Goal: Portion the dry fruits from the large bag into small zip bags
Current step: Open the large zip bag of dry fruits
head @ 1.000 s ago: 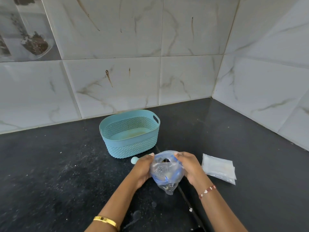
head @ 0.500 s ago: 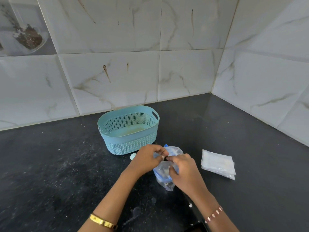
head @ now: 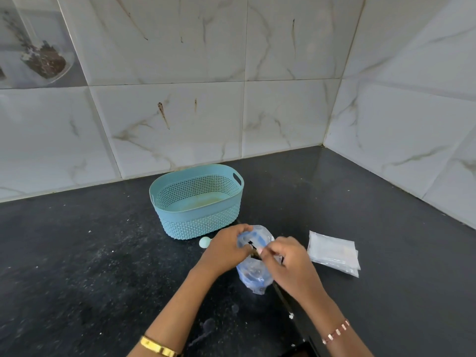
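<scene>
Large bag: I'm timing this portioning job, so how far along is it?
Early. Nothing looks portioned: the small zip bags lie stacked flat and the basket holds none. In hand: both hands, left hand and right hand, work the large bag mouth. All filling remains.

Two bare forearms reach in from the bottom edge, with no sleeves showing. The left wrist wears a broad, shiny gold bangle (head: 159,346). The right wrist wears a thin bracelet (head: 336,331) of pink and pale segments (details too small to read).
</scene>
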`<action>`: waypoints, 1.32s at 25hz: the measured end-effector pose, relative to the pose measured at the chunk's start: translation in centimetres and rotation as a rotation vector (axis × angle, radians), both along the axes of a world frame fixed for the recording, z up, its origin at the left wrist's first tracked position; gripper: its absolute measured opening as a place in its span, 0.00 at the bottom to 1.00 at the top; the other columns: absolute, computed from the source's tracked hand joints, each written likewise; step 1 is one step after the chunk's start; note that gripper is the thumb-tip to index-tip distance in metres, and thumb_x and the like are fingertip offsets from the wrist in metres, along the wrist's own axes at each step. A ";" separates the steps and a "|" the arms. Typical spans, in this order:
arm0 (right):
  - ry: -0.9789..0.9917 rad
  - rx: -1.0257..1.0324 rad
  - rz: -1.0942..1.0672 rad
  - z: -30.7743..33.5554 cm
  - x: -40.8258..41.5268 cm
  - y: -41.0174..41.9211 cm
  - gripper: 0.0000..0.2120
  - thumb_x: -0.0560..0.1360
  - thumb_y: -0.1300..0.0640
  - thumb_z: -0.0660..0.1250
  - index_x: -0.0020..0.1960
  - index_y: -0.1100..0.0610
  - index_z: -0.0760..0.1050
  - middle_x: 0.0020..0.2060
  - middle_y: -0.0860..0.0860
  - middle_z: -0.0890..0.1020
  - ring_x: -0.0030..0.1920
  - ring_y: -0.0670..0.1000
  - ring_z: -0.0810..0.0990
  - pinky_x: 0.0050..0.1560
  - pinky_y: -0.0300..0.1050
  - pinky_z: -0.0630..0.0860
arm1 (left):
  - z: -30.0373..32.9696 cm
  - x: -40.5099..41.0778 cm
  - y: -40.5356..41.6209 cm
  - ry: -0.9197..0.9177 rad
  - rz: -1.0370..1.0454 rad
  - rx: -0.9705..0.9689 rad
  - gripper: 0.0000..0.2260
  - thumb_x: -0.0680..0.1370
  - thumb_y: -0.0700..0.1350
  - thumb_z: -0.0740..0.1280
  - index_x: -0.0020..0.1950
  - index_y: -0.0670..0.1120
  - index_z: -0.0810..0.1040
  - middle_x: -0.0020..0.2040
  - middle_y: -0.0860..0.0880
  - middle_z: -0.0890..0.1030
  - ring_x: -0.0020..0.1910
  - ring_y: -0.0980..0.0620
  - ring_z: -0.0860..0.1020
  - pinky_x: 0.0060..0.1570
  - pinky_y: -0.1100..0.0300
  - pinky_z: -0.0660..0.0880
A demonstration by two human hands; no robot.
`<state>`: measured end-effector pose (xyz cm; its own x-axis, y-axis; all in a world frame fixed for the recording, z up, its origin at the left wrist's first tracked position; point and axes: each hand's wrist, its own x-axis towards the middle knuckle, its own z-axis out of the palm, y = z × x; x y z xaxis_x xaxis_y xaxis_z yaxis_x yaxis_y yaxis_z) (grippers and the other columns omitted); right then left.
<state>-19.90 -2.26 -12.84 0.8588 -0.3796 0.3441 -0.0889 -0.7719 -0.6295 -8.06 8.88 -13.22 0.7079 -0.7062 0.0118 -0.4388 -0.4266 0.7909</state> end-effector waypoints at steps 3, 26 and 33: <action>-0.074 0.062 -0.234 0.4 1.8 -1.0 0.07 0.71 0.54 0.69 0.39 0.56 0.75 0.34 0.49 0.73 0.37 0.48 0.73 0.36 0.40 0.71 | -0.6 -0.8 -0.5 -0.057 0.130 -0.124 0.18 0.71 0.40 0.69 0.60 0.48 0.75 0.59 0.49 0.75 0.57 0.56 0.72 0.51 0.73 0.64; 0.300 -0.609 0.000 -0.5 -0.7 0.5 0.08 0.55 0.58 0.78 0.34 0.52 0.84 0.51 0.53 0.83 0.47 0.53 0.81 0.42 0.48 0.78 | 0.1 0.0 -1.9 -0.281 0.025 0.458 0.22 0.75 0.36 0.59 0.65 0.56 0.72 0.74 0.43 0.58 0.72 0.41 0.60 0.68 0.42 0.63; 0.353 -0.498 0.031 1.8 -0.8 0.5 0.14 0.78 0.55 0.57 0.60 0.53 0.76 0.69 0.50 0.67 0.64 0.50 0.67 0.62 0.45 0.65 | 0.7 -0.4 -1.7 -0.236 0.027 0.441 0.22 0.75 0.39 0.60 0.67 0.54 0.70 0.73 0.44 0.59 0.71 0.42 0.61 0.69 0.42 0.62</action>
